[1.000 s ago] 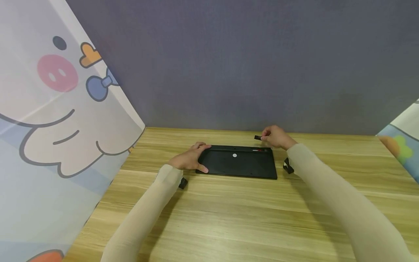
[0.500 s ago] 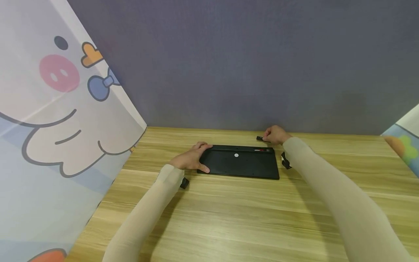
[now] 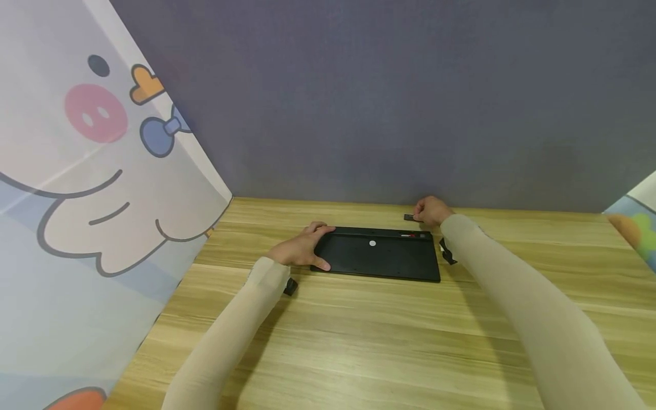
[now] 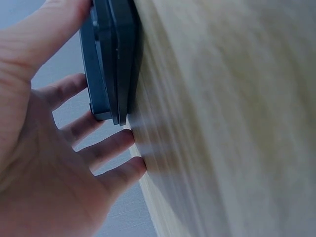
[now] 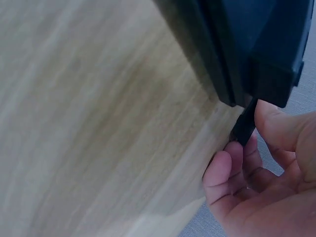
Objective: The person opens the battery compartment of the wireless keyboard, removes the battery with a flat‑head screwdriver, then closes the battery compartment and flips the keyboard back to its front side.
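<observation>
A black keyboard (image 3: 381, 260) lies underside up on the wooden table, with a white round sticker and a small open battery compartment (image 3: 408, 235) showing red near its far right corner. My left hand (image 3: 299, 249) holds its left end, thumb at the near edge and fingers at the far edge. In the left wrist view the outer fingers (image 4: 116, 145) extend past the keyboard's end to the tabletop. Just beyond the far right corner, my right hand (image 3: 432, 211) pinches a small black battery cover (image 3: 409, 217). The right wrist view shows this cover (image 5: 244, 124) between thumb and fingers, partly hidden.
A grey panel (image 3: 359, 114) rises along the table's far edge, close behind the right hand. To the left stands a wall with cartoon prints (image 3: 77, 199). Bare wooden tabletop (image 3: 359, 341) extends in front of the keyboard. Small black devices (image 3: 447, 251) sit at both wrists.
The right hand, still pinching the battery cover, has turned slightly and the cover lies a little lower. The left hand keeps its hold; the whole head view has shifted slightly.
</observation>
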Demonstrator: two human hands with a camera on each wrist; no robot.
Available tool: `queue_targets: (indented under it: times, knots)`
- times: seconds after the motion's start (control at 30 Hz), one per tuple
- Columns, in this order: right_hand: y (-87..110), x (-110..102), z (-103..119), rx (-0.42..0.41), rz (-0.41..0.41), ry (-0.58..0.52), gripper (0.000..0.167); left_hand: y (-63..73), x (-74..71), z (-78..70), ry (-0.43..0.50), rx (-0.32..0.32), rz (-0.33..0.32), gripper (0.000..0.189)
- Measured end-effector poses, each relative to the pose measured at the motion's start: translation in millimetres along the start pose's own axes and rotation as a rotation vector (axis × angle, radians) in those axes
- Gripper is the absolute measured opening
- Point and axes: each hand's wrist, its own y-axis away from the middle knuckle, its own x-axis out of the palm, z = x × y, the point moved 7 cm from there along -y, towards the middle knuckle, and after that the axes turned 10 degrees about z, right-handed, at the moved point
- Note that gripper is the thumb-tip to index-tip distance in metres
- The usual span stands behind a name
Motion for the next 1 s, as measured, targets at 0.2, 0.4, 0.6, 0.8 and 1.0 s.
queue_targets:
  times: [0.2,0.4,0.6,0.8,1.0]
  knots:
    - [1.3,0.4,-0.9,0.014,-0.006,0.011,0.011,-1.0,-0.8,-0.5,-0.012,0.006,-0.005,0.101]
    - [-0.6,0.5,-1.2,-0.01,-0.029,0.038,0.01,0.0,-0.8,-1.8,-0.009,0.009,-0.005,0.102]
    - [-1.4,0.7,-0.8,-0.026,-0.036,0.065,0.011,2.1,-1.0,-3.4,0.003,0.01,0.0,0.101]
    - [1.2,1.1,-1.2,-0.016,-0.03,0.063,0.01,1.6,-0.5,-2.5,0.002,0.001,0.003,0.102]
    - [0.2,2.0,-2.6,-0.028,-0.018,0.058,0.01,1.5,0.3,-0.9,-0.003,-0.001,0.009,0.102]
